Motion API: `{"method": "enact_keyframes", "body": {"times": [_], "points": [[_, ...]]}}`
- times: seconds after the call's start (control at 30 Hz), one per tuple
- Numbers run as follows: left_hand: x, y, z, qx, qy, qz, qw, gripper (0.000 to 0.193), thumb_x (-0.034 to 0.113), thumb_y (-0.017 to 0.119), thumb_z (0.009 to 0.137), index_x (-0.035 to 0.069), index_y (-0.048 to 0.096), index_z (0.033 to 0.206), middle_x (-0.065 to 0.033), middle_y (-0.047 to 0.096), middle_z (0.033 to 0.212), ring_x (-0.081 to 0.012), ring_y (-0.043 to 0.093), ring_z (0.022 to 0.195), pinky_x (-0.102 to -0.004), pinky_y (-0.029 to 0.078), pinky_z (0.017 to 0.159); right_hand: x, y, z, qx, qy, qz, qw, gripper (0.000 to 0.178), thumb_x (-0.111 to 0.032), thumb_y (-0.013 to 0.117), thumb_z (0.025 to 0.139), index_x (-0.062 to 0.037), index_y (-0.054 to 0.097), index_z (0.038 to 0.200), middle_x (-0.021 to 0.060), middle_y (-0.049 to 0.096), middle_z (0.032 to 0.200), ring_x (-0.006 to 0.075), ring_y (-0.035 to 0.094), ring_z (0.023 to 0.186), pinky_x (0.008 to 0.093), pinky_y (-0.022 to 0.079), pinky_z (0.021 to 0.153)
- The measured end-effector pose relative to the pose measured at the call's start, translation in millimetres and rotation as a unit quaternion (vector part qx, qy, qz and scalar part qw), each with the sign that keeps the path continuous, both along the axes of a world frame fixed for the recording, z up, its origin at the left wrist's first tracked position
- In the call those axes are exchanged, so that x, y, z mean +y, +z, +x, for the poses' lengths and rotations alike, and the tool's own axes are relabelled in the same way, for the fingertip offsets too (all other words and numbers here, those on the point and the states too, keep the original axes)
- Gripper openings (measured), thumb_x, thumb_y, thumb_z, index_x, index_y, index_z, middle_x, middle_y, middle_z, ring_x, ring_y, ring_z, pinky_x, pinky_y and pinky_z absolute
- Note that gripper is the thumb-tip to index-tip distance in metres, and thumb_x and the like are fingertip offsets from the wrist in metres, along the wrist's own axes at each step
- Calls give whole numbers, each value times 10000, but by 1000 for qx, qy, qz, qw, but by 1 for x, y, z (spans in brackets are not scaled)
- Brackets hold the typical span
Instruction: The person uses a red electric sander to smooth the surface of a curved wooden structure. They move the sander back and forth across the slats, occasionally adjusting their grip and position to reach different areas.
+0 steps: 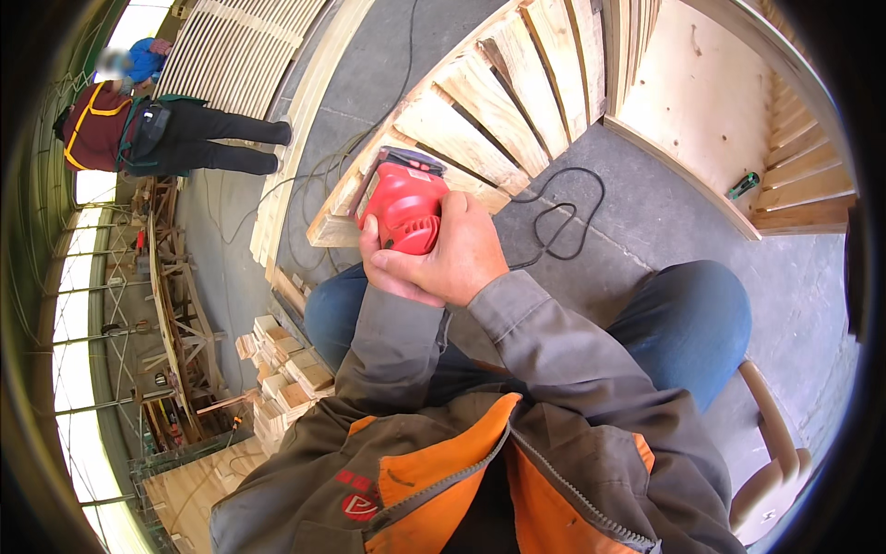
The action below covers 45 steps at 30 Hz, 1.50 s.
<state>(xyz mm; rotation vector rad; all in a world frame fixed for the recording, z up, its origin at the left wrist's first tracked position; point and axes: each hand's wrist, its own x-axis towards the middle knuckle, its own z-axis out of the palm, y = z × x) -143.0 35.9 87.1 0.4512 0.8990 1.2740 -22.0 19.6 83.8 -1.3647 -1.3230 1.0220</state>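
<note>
Both of my hands are closed around a red electric sander, whose dark flat pad is tilted against a slatted wooden piece. My right hand wraps the near right side of the body. My left hand grips it from below and the left, its fingers partly hidden by the right hand. The sander sits close to the left end of the curved row of pale slats. How firmly its pad touches the wood I cannot make out.
A black cord loops over the grey floor right of the sander. A second wooden piece at the right holds a green-handled tool. Stacked wood blocks lie left of my knee. Two people stand at the far left by a slatted panel.
</note>
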Motion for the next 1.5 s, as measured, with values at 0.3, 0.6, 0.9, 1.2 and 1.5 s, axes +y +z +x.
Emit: {"method": "enact_keyframes", "body": {"times": [0.3,0.6,0.9,1.2,1.5], "points": [[1,1,-5,-22,3,-26,999,833,667,610,895,56,513,1453,-174,598,1379,-349,632,1216,-503,535,1039,5,-4,-5,55,-14,30,998,857,-533,911,644,133,582,1073,295,636,1056,414,652,1003,452,549,891],[-5,-36,8,-28,-13,-72,997,745,609,628,918,51,537,1403,-160,655,1276,-334,658,1173,-490,546,1028,-2,-34,2,92,-13,-100,991,879,-545,933,665,126,576,1106,267,659,1060,353,691,983,421,567,849],[-1,-18,13,-17,-16,-10,1000,720,601,616,935,64,537,1409,-149,650,1284,-324,659,1166,-481,543,1025,4,-24,8,100,-6,-65,993,879,-528,916,688,135,572,1149,270,686,1069,340,713,984,407,577,862],[-4,-26,23,-17,-4,-54,998,703,614,595,944,95,542,1415,-128,647,1304,-312,650,1194,-490,534,1051,6,-41,14,133,-6,-84,988,830,-495,921,700,138,587,1120,245,706,1008,283,726,927,385,588,814],[-5,-3,52,-24,34,-26,999,700,633,573,952,113,546,1420,-108,636,1339,-308,621,1250,-494,498,1088,20,-26,37,143,40,-71,986,826,-513,899,694,142,627,1119,219,712,984,262,717,899,380,584,811]]}}
